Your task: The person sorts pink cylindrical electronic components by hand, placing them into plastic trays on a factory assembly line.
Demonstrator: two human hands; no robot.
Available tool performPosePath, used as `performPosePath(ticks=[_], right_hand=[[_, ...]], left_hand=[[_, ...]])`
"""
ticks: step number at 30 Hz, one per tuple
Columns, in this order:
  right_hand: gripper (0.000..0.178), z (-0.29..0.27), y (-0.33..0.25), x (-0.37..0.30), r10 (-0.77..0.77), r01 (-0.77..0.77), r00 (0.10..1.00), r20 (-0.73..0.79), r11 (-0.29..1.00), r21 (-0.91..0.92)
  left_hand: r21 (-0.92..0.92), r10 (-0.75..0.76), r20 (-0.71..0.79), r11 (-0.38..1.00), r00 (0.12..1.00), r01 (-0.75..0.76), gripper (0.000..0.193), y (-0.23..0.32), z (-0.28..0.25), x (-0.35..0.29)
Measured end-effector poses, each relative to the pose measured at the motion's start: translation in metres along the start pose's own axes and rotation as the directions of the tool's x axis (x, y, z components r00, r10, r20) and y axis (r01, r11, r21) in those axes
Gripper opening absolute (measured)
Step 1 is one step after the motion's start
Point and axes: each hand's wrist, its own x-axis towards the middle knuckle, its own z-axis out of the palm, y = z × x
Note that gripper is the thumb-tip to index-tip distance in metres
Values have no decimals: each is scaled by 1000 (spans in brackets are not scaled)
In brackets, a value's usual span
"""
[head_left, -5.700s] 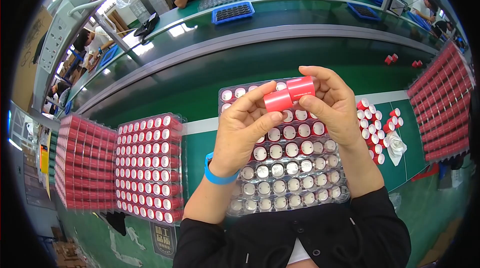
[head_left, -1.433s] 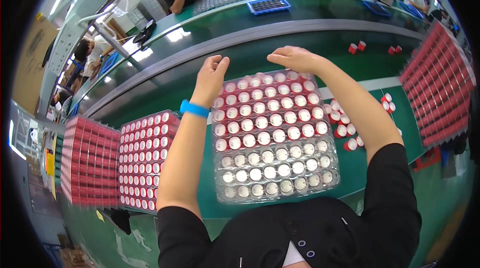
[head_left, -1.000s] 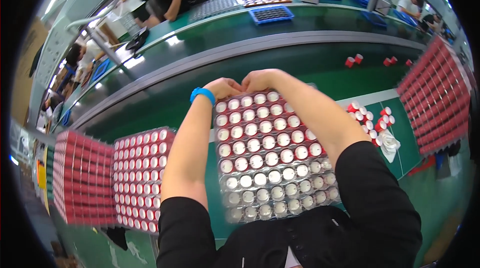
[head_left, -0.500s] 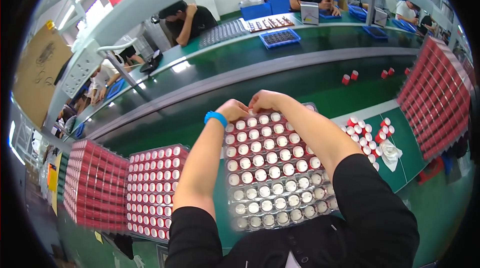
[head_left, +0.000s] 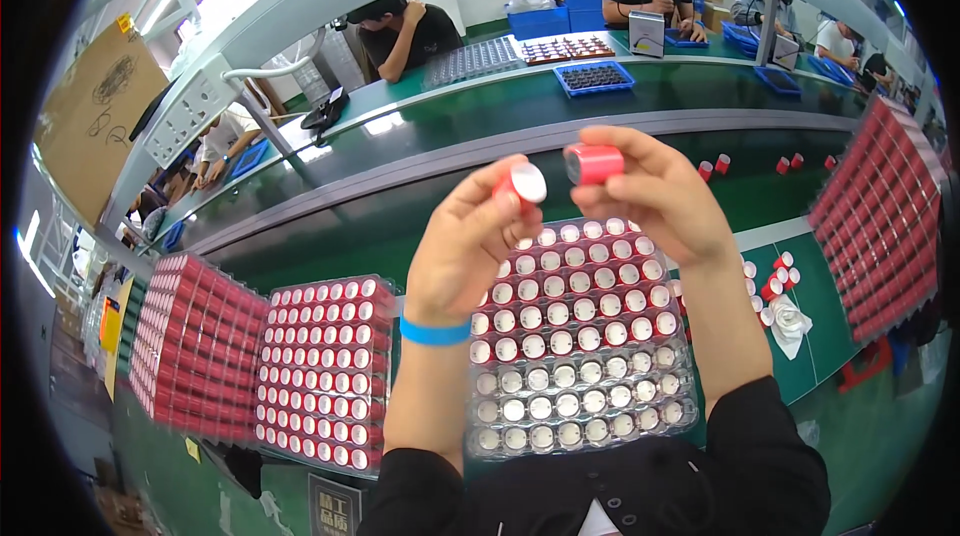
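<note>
My left hand is closed round a small red cylinder with a white top, the white face tilted up between thumb and fingers. Close by on the right, my right hand pinches a small red cylinder with a see-through end, lying sideways with that end toward the left hand. The two pieces are apart. Both hands are raised above the far side of a clear plastic tray. Its far rows hold red cylinders with white tops; in the near rows only white round pieces show.
A second filled tray lies at left beside a tall red stack of trays. On the right, loose red cylinders, a crumpled white cloth and another tray stack. Beyond runs a conveyor bench with co-workers behind.
Both hands have lifted away from the tray's far edge and moved apart. A red cylinder now shows in each hand. The whole view has shifted slightly.
</note>
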Motion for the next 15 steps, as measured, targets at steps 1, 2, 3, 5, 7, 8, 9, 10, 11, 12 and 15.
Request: performPosePath(ticks=[1,2,3,5,7,8,9,10,11,12,15], right_hand=[[49,5,2,-11,-19,19,1000,-16,999,-51],[49,9,4,-20,-14,13,1000,-13,999,-50],[49,12,6,-28,-89,87,996,-21,994,-63],[50,13,11,-40,-156,154,987,-29,985,-73],[50,11,15,-48,-219,210,974,-48,966,-149],[46,15,18,-49,-253,243,965,-70,961,-133],[46,17,19,-48,-252,241,965,-76,961,-133],[46,19,21,-47,-240,229,969,-63,963,-144],[45,20,23,-47,-227,216,973,-51,963,-158],[44,19,26,-46,-199,193,980,-27,969,-155],[45,23,27,-46,-133,118,984,-118,984,-131]], left_hand=[[19,-9,-35,1000,999,9,47,-1,6,-12],[117,33,-57,993,998,-26,50,-2,14,-23],[214,74,-76,975,994,-57,53,-4,22,-31],[267,126,-120,959,985,-90,57,-10,39,-41],[457,309,-42,852,950,-257,53,-16,44,-43],[482,310,-15,835,951,-265,49,-20,44,-43],[503,287,-8,829,958,-244,45,-22,43,-44],[503,299,8,824,954,-263,45,-24,41,-44],[500,311,26,819,950,-282,45,-26,38,-44],[498,305,25,822,952,-276,45,-26,36,-45],[466,257,-36,859,966,-211,49,-28,35,-42]])
